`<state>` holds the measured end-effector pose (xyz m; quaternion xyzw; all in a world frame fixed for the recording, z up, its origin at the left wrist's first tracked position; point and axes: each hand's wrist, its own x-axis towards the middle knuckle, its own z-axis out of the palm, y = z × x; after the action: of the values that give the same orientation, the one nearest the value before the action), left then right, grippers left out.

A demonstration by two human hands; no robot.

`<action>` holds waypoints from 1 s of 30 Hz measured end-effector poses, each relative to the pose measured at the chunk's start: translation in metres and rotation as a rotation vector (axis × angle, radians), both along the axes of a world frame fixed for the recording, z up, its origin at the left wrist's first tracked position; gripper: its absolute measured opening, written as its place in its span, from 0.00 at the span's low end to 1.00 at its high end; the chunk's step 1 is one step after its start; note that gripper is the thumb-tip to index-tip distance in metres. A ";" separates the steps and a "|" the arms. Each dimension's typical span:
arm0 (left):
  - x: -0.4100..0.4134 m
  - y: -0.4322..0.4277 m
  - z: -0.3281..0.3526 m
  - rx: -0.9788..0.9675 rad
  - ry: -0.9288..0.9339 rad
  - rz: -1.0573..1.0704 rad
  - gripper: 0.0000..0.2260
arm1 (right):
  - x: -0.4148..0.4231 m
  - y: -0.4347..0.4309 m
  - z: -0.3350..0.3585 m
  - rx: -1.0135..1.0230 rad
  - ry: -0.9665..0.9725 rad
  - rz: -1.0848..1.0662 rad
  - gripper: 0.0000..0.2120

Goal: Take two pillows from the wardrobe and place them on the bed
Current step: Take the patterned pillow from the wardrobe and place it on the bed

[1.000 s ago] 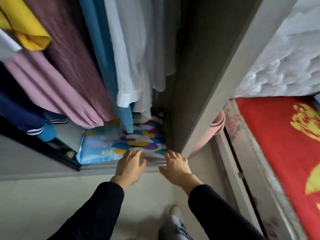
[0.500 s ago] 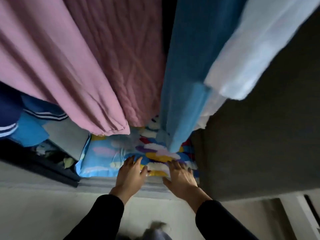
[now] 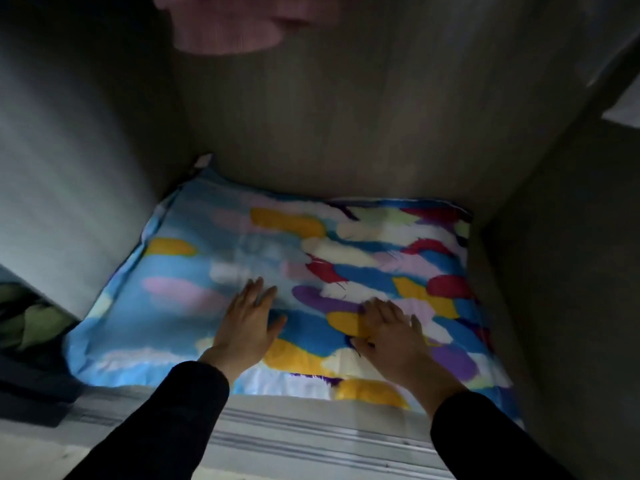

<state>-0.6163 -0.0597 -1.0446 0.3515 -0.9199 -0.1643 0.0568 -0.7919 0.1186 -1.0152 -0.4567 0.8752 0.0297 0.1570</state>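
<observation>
A flat pillow (image 3: 214,271) in a blue cover with yellow, red, purple and pink brush marks fills the wardrobe floor. My left hand (image 3: 247,320) lies palm down on its front middle, fingers spread. My right hand (image 3: 391,329) rests on the pillow further right, fingers slightly bent, pressing on the cover. Neither hand has closed around it. Whether a second pillow lies underneath is hidden. The bed is out of view.
Grey wardrobe walls (image 3: 346,116) close in at the back and right. A pale panel (image 3: 62,168) stands at the left. A pink garment hem (image 3: 225,26) hangs at the top. The sliding-door track (image 3: 311,431) runs along the front edge.
My view has dropped under the hanging clothes into the wardrobe bottom. Both hands have moved forward from the front edge onto the pillow's top.
</observation>
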 end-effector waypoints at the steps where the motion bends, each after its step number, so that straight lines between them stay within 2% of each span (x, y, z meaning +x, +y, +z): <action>1: -0.003 -0.008 -0.005 0.016 0.020 0.003 0.28 | -0.007 -0.002 -0.003 0.021 0.017 0.014 0.36; 5: -0.010 -0.036 -0.016 0.023 -0.064 -0.071 0.38 | -0.030 -0.013 -0.013 0.107 -0.002 0.032 0.42; 7: -0.010 -0.043 -0.017 0.103 -0.108 -0.120 0.46 | -0.032 -0.016 -0.021 0.106 -0.007 0.050 0.39; 9: -0.006 -0.050 -0.019 0.188 -0.130 -0.177 0.47 | -0.030 -0.016 -0.029 0.108 0.058 0.096 0.33; 11: -0.003 -0.054 -0.022 0.170 -0.126 -0.208 0.42 | -0.028 -0.015 -0.036 0.116 0.123 0.129 0.29; 14: -0.008 -0.048 -0.030 0.071 -0.053 -0.151 0.25 | -0.024 -0.015 -0.040 0.116 0.157 0.131 0.23; 18: -0.016 -0.031 -0.029 0.046 0.022 -0.081 0.14 | -0.015 -0.020 -0.026 0.077 0.046 0.052 0.19; 21: -0.013 -0.017 -0.001 0.065 0.208 -0.024 0.14 | -0.009 -0.012 -0.001 -0.086 -0.010 0.008 0.17; 25: -0.009 0.007 0.047 -0.084 0.382 -0.057 0.09 | -0.007 0.010 0.045 -0.284 0.112 0.002 0.12; 28: -0.001 0.038 0.095 -0.108 0.421 -0.047 0.09 | -0.004 0.034 0.099 -0.310 0.155 0.011 0.13; 30: 0.013 0.063 0.130 -0.051 0.393 -0.017 0.11 | 0.005 0.054 0.140 -0.284 0.146 0.034 0.15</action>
<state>-0.6035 0.0034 -0.9150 0.3035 -0.8979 -0.2068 0.2428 -0.7869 0.1724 -0.8753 -0.4855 0.8719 -0.0584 0.0262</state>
